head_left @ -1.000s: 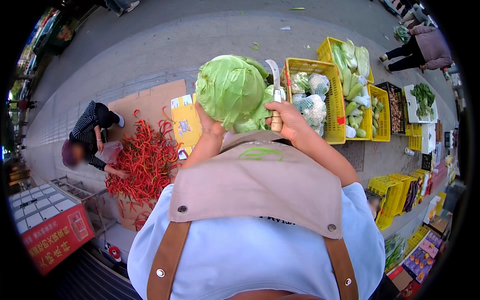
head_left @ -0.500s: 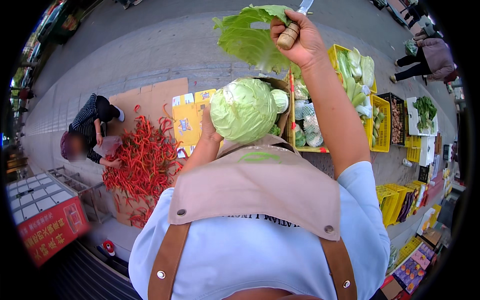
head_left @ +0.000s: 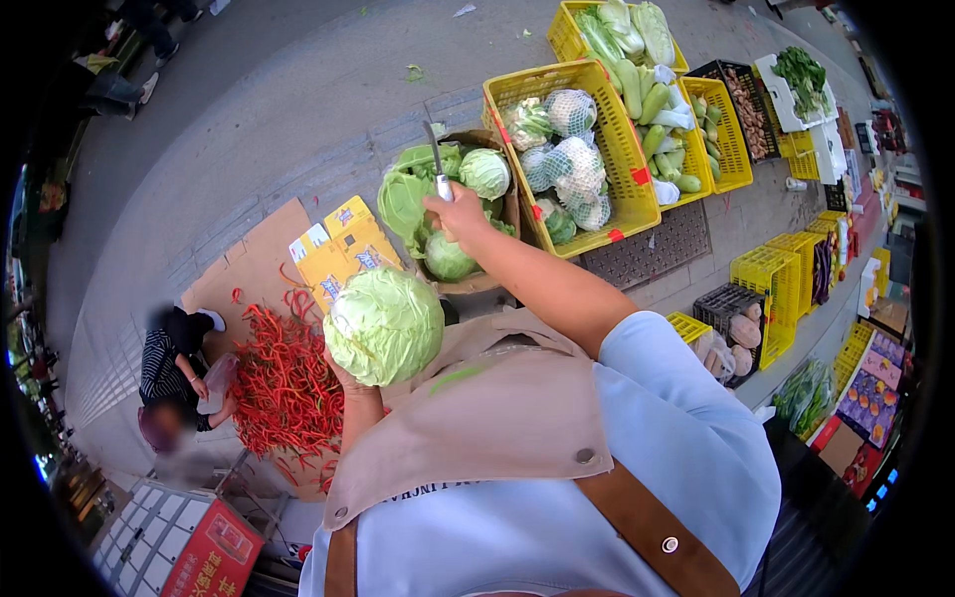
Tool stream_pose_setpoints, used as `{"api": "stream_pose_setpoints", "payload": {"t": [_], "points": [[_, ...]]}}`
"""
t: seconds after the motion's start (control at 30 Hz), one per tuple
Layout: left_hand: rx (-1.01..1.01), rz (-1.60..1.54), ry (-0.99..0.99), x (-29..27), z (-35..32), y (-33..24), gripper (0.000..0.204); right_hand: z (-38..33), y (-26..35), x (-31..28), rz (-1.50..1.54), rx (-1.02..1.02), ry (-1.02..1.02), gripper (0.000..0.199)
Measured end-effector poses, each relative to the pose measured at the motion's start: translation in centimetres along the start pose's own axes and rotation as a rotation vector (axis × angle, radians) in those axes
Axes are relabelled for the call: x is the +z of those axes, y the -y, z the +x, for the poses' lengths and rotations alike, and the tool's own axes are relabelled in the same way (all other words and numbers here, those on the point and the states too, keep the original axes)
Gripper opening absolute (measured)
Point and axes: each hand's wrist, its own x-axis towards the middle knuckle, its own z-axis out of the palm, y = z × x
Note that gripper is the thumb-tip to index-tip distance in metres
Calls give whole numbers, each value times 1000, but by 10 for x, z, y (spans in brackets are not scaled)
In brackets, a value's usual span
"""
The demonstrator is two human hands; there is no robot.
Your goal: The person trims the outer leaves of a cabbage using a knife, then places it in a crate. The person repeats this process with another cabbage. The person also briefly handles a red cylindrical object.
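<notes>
Green cabbage: A large, round, pale-green head (head_left: 383, 326) sits in front of your apron, left of your body's midline, above the edge of the cardboard sheet (head_left: 239, 254).
Left hand: Your left hand (head_left: 348, 381) cups the cabbage from its lower left side, fingers spread around the curve; the palm and some fingers are hidden behind it.
Right hand: Your right hand (head_left: 460, 214) is closed around the handle of a curved-blade knife (head_left: 435, 151), arm stretched forward over the open carton (head_left: 514, 204).
Cabbage from the right fingers: It lies back toward you and to the left, clearly apart from fingers and blade; your left hand is the nearer one, touching it.
Knife direction: The blade points away from you, its tip leaning slightly left; its long axis runs forward, away from the cabbage.
Cabbage axis: Nearly a ball, so no long axis stands out; you cannot tell which way the stem end faces.
Around the knife: Loose outer leaves (head_left: 402, 207) lie to its left and a smaller cabbage (head_left: 485, 173) to its right, both at the carton.
</notes>
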Motion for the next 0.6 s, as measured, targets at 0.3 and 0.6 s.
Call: {"api": "stream_pose_setpoints", "payload": {"t": [0.3,0.6], "points": [[-563,104,2,43,108,113,59,-27,-53,-156,248,138,172,39],[-1136,242,85,129,233,357,65,54,-144,-384,400,123,-209,39]]}}
